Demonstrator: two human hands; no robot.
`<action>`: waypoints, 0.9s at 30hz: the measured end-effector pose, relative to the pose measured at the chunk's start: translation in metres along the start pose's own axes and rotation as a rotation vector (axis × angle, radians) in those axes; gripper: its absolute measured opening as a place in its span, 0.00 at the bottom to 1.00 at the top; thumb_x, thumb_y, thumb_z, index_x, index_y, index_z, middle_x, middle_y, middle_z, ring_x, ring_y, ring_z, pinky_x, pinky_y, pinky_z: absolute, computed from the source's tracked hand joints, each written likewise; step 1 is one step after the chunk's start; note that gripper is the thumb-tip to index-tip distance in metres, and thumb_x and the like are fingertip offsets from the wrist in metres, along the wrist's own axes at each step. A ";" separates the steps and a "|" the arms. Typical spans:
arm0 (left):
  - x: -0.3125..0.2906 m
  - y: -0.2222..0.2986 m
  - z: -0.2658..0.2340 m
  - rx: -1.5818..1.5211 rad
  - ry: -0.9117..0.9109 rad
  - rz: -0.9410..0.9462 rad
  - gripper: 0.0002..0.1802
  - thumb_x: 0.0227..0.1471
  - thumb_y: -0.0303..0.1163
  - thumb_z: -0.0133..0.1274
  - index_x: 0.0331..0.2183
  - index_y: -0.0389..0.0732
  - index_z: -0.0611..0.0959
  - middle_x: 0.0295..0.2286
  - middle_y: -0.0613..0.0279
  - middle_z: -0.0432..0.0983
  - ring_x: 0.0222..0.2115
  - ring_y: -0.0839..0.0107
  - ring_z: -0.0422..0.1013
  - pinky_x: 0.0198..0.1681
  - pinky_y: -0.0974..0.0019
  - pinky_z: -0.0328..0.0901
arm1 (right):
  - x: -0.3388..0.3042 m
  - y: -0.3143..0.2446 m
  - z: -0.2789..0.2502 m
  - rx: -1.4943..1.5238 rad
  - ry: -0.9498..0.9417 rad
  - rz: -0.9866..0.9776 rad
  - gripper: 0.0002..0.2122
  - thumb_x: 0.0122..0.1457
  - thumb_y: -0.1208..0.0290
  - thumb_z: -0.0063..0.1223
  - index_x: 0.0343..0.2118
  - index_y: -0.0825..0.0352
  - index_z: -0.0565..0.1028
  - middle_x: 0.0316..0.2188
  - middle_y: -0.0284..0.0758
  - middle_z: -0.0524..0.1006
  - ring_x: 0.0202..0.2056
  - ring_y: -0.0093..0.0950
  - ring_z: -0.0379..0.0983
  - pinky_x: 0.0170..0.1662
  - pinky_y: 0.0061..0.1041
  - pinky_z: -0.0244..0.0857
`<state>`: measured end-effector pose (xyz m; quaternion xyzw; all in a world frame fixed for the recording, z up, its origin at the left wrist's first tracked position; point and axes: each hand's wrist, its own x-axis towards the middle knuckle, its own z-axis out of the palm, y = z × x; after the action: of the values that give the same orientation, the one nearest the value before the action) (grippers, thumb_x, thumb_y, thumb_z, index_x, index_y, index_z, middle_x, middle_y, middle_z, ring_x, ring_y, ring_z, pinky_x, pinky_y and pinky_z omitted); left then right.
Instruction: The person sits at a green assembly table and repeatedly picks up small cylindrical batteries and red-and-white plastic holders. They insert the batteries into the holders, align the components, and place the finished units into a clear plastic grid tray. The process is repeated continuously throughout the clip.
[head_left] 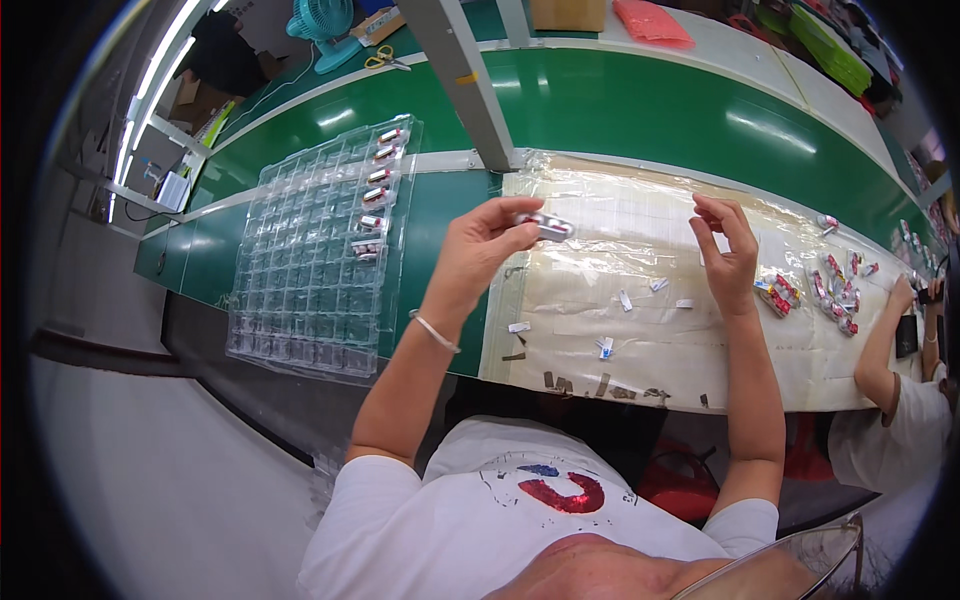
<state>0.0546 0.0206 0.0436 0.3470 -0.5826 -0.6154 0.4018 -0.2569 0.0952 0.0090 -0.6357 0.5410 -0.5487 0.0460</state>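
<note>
My left hand point(485, 240) pinches a small silver cylinder point(546, 226) with dark red marks between thumb and fingertips, above the plastic-covered work mat point(570, 350). My right hand point(728, 250) is raised over the mat's right part, fingers curled and the thumb apart from them; nothing shows in it. To the left lies a clear compartment tray point(310, 250), with several similar cylinders point(376, 176) along its right column. Right of my right hand is a small cluster of red and silver cylinders point(779, 295). Bits of white and blue paper point(605, 347) are scattered on the mat.
A grey metal post point(465, 90) rises behind the mat. More loose cylinders point(835, 290) lie at the right, near a co-worker's arm point(880, 345). At the back are a teal fan point(325, 30), yellow-handled scissors point(385, 60) and a pink plastic packet point(652, 23).
</note>
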 end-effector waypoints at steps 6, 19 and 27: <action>-0.047 0.020 -0.159 0.175 0.364 -0.097 0.12 0.56 0.31 0.55 0.42 0.36 0.82 0.35 0.58 0.81 0.34 0.73 0.78 0.39 0.73 0.72 | -0.001 -0.005 -0.023 -0.084 0.003 -0.025 0.12 0.57 0.83 0.56 0.44 0.67 0.79 0.39 0.34 0.77 0.38 0.24 0.75 0.39 0.20 0.70; -0.074 0.006 -0.231 0.842 0.227 -0.137 0.11 0.55 0.31 0.58 0.38 0.34 0.82 0.31 0.69 0.78 0.30 0.83 0.71 0.36 0.76 0.64 | -0.065 0.004 -0.136 -0.446 0.076 0.209 0.10 0.57 0.80 0.55 0.43 0.72 0.78 0.41 0.37 0.77 0.44 0.28 0.74 0.49 0.24 0.66; -0.091 -0.014 -0.257 1.090 0.222 -0.055 0.13 0.57 0.32 0.56 0.44 0.41 0.84 0.42 0.65 0.73 0.32 0.75 0.65 0.35 0.69 0.63 | -0.089 0.003 -0.143 -0.524 0.035 0.270 0.14 0.53 0.75 0.61 0.44 0.66 0.78 0.45 0.38 0.75 0.51 0.35 0.70 0.56 0.30 0.62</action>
<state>0.3230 -0.0106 0.0057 0.5823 -0.7616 -0.1951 0.2070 -0.3491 0.2356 0.0056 -0.5387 0.7446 -0.3901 -0.0563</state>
